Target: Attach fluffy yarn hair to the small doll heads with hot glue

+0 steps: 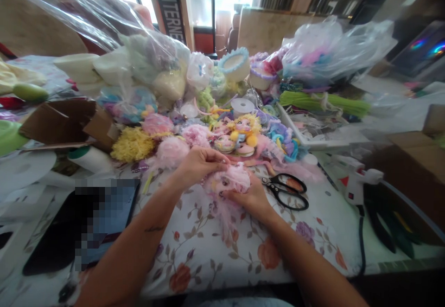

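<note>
A small doll head with fluffy pink hair (pixel 232 180) lies in my hands above the floral tablecloth (pixel 208 246). My left hand (pixel 198 163) pinches the pink hair at the top of the head, fingers curled. From below and to the right, my right hand (pixel 251 198) cups the head, its thumb against the face. Long pink strands hang down toward me. Just behind my hands lie several other doll heads (pixel 239 135) with pink, yellow and blue hair.
Black-handled scissors (pixel 288 191) lie right of my hands. A white glue gun (pixel 358 182) with a black cord sits further right. A tablet (pixel 90 223) rests at the left. Clear plastic bags (pixel 333 47), yarn pompoms (pixel 132 144), a cardboard box (pixel 62 121) and a tape roll (pixel 242 106) crowd the back.
</note>
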The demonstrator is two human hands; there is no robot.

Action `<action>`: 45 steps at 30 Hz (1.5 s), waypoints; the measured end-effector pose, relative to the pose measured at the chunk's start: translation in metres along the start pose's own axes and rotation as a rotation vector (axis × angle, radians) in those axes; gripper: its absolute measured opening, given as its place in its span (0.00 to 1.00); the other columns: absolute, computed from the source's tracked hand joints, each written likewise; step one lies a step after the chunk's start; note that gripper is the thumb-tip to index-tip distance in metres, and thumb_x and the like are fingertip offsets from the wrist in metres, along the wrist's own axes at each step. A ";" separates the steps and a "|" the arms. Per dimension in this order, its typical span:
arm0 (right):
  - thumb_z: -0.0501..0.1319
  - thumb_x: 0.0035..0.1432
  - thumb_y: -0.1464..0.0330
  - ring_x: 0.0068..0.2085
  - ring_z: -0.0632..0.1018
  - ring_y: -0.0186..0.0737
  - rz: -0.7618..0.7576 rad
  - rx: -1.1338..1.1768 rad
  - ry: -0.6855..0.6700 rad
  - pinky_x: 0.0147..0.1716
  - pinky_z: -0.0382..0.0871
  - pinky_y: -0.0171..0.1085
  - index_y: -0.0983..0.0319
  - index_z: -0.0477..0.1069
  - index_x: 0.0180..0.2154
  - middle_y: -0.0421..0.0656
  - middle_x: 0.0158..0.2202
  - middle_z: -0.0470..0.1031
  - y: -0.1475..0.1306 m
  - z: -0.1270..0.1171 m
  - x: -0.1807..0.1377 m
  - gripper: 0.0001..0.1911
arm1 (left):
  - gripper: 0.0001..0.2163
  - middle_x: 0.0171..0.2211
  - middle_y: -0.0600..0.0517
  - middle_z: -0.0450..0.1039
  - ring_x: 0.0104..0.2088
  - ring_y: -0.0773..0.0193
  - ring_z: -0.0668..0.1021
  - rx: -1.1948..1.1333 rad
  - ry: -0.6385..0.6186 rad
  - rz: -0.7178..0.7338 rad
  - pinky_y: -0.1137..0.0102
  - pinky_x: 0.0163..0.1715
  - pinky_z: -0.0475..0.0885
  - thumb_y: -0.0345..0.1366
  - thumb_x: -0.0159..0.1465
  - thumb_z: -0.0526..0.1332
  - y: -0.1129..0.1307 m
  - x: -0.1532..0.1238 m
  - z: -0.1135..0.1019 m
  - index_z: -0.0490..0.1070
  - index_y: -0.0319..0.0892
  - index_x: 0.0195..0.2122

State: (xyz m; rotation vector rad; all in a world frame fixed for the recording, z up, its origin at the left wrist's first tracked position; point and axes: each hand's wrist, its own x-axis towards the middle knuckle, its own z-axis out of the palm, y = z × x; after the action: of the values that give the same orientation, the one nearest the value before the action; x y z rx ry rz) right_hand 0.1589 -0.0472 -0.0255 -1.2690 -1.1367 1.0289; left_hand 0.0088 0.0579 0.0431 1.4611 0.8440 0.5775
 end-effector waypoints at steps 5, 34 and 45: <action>0.73 0.41 0.64 0.37 0.77 0.42 -0.018 -0.021 0.013 0.38 0.72 0.39 0.61 0.71 0.44 0.42 0.39 0.77 -0.003 0.000 0.002 0.27 | 0.08 0.32 0.49 0.81 0.30 0.63 0.79 0.011 -0.023 0.056 0.73 0.30 0.73 0.35 0.50 0.70 -0.004 0.003 -0.002 0.80 0.39 0.31; 0.73 0.40 0.64 0.44 0.79 0.48 -0.032 0.015 0.142 0.47 0.73 0.46 0.60 0.72 0.46 0.44 0.43 0.79 -0.006 -0.002 0.004 0.28 | 0.12 0.31 0.48 0.81 0.31 0.60 0.79 0.239 0.163 0.152 0.69 0.32 0.72 0.40 0.53 0.68 -0.006 0.004 -0.002 0.81 0.38 0.34; 0.73 0.42 0.64 0.45 0.78 0.47 -0.075 0.025 0.040 0.47 0.72 0.44 0.59 0.70 0.51 0.44 0.45 0.78 -0.010 -0.003 0.005 0.32 | 0.12 0.35 0.48 0.81 0.36 0.59 0.80 0.190 0.135 0.165 0.68 0.40 0.74 0.39 0.52 0.70 -0.002 0.001 -0.002 0.80 0.39 0.36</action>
State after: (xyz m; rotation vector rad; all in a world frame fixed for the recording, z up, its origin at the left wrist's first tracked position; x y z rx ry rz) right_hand 0.1620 -0.0431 -0.0152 -1.2124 -1.1295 0.9556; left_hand 0.0076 0.0597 0.0409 1.6898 0.9085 0.7423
